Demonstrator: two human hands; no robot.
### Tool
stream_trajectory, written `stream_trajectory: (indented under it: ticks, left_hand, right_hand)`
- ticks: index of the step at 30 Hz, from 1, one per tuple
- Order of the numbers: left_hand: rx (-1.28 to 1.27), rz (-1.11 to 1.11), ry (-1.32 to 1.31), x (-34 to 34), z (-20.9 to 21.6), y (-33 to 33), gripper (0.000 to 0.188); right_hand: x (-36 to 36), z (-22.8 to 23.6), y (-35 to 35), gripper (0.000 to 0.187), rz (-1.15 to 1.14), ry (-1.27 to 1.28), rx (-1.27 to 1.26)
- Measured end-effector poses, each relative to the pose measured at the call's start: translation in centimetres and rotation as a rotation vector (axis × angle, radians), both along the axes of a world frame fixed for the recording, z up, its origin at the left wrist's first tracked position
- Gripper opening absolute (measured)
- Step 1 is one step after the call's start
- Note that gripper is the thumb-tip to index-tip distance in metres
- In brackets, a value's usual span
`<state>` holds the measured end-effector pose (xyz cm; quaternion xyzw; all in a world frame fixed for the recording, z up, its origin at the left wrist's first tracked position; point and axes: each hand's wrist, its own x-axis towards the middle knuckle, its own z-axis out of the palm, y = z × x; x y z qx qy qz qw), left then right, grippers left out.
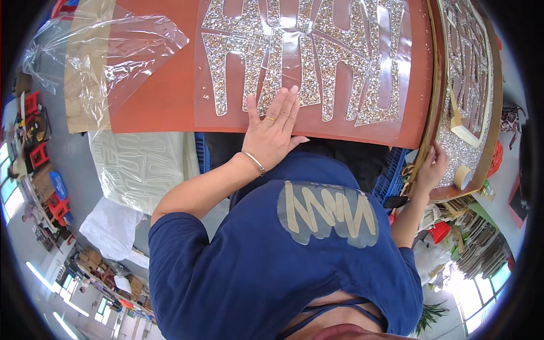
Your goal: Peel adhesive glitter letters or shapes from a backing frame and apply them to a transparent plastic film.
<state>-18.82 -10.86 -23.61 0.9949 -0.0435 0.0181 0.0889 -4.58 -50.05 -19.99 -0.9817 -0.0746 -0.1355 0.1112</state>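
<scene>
Crumpled film lies left of glittery pieces; tape roll near right hand.

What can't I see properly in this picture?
In the head view:
Glittery cut-out sheet: its far end is cut off by the top edge.
The spot under the left hand: covered by that hand.
Right hand: too small and curled to tell if it holds anything.
Blue crate: mostly hidden behind the body.

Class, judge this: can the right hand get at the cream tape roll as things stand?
Probably yes: the right hand is close beside the cream tape roll, and only flat glittery material shows between them.
</scene>
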Motion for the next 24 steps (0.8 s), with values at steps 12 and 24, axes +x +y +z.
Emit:
stream_trajectory:
  ticks: [12, 24]
  left_hand:
    - [-0.258, 0.084, -0.042, -4.6, 0.7, 2.2, 0.068]
    - [-0.085, 0.016, 0.089, 1.4, 0.1, -3.1, 0.085]
  right_hand:
    - [0.8, -2.5, -9.7, 0.021, -0.011, 0.147, -0.055]
    - [2.3, -1.6, -6.2, 0.015, 0.087, 0.097, -0.042]
